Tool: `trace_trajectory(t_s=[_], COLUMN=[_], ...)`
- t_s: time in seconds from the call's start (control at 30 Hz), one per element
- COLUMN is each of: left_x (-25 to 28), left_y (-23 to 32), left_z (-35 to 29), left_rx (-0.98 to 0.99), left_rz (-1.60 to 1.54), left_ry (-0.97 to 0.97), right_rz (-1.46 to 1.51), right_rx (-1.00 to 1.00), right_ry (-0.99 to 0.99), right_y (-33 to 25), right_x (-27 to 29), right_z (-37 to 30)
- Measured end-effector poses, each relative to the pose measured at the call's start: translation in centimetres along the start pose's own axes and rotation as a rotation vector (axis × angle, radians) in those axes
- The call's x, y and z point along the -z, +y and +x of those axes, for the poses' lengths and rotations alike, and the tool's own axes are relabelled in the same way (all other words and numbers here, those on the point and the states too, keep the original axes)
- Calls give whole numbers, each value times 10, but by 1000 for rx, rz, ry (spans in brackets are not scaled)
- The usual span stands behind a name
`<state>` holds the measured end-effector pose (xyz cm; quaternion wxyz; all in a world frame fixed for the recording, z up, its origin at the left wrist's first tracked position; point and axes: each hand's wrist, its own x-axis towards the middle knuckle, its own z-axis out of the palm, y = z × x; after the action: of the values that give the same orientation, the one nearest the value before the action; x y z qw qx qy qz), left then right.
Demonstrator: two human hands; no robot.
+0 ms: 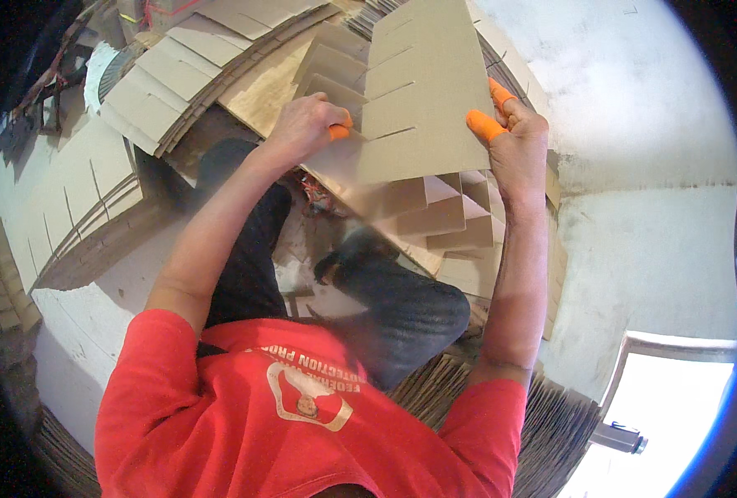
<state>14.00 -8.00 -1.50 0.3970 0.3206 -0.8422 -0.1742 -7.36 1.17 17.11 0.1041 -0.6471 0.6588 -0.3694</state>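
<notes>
A large slotted cardboard sheet (pixel 430 91) is tilted up in front of me, with several short cuts along its left side. My right hand (pixel 518 137) grips its right edge, the thumb over the face and orange covers on the thumb and a finger. To its left, my left hand (pixel 310 124) is closed, orange covers on its fingertips, against a blurred cardboard strip (pixel 347 158); its exact grip is partly hidden. More upright cardboard strips (pixel 331 62) stand just beyond that hand. Below the sheet, interlocked cardboard dividers (pixel 447 212) form open cells.
A wooden board (pixel 256 87) lies under the work. Stacks of slotted cardboard sheets (pixel 165 83) curve along the far left, with another stack (pixel 69 199) nearer. Packed cardboard edges (pixel 543 432) rise behind me at right. A pale wall (pixel 642 224) bounds the right side.
</notes>
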Motion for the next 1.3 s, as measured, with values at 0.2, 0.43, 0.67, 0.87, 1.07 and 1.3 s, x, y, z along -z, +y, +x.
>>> trace_trajectory(t_s=[0.2, 0.43, 0.67, 0.87, 1.07, 1.3], left_x=[-6, -5, -9, -10, -8, 7], left_y=[-7, -9, -14, -11, -14, 2], left_z=[3, 1, 3, 6, 9, 5], left_rx=[-10, 44, 3, 17, -8, -17], left_rz=[9, 16, 17, 19, 23, 104], left_ry=[-5, -73, -42, -24, -57, -93], right_rz=[-226, 41, -22, -290, -657, -458], right_rx=[75, 49, 60, 64, 156, 27], right_ry=[-54, 8, -226, -329, -625, -456], right_y=[-12, 12, 42, 51, 24, 30], right_x=[-7, -21, -62, -98, -118, -91], right_z=[5, -4, 5, 3, -18, -3])
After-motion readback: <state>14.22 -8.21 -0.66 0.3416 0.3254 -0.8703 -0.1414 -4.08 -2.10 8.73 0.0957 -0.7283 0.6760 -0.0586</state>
